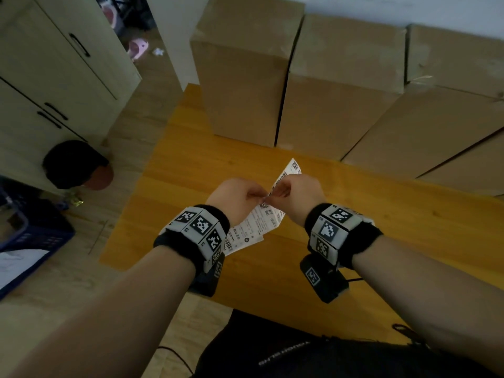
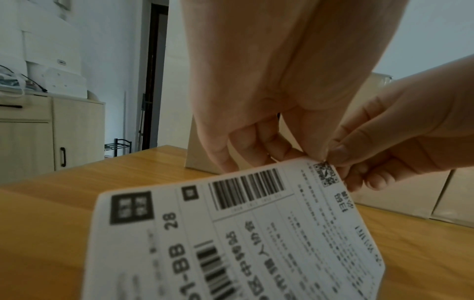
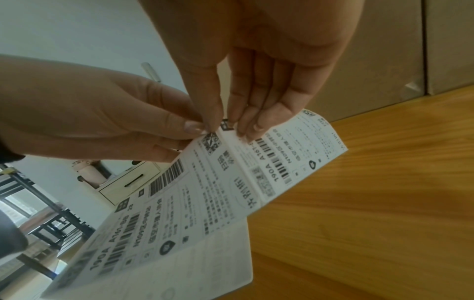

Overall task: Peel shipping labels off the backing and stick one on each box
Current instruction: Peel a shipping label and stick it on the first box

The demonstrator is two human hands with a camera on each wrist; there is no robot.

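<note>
Both hands pinch the label strip [image 1: 256, 222] at its fold: left hand [image 1: 234, 197] at nine o'clock, right hand [image 1: 297, 195] at three. Thin, floppy paper; best taken by a corner.

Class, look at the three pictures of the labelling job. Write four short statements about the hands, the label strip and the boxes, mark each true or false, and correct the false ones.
1. Both hands pinch the label strip at the same corner. True: the left hand and right hand meet by a small square code.
2. The strip lies flat on the table. False: it is held up above it.
3. The cardboard boxes stand at the table's far side. True.
4. A label already shows on the nearest box face. False: the visible faces are bare.
</note>
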